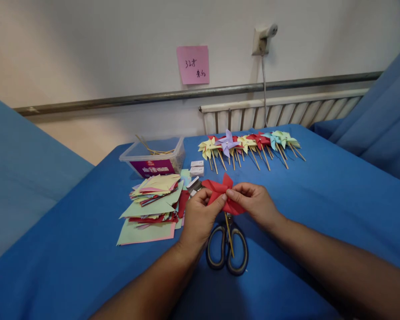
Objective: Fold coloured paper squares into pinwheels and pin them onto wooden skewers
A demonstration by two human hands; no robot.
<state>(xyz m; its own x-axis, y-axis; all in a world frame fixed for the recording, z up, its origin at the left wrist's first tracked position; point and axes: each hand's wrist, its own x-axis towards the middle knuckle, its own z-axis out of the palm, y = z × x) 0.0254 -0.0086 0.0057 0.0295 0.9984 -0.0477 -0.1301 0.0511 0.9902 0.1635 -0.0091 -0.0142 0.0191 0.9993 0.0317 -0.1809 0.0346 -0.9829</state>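
A red paper pinwheel (220, 189) on a thin wooden stick is held above the blue table (320, 200). My left hand (200, 218) pinches its left side with fingers closed. My right hand (255, 202) grips its right side, fingers closed on the paper. The stick hangs down between my hands over black-handled scissors (227, 246) lying on the cloth.
A loose pile of coloured paper squares (151, 206) lies left of my hands. Behind it stands a clear plastic box (153, 158) with wooden sticks. A row of several finished pinwheels (250, 144) lies at the table's far edge. Two small white boxes (197, 168) sit between.
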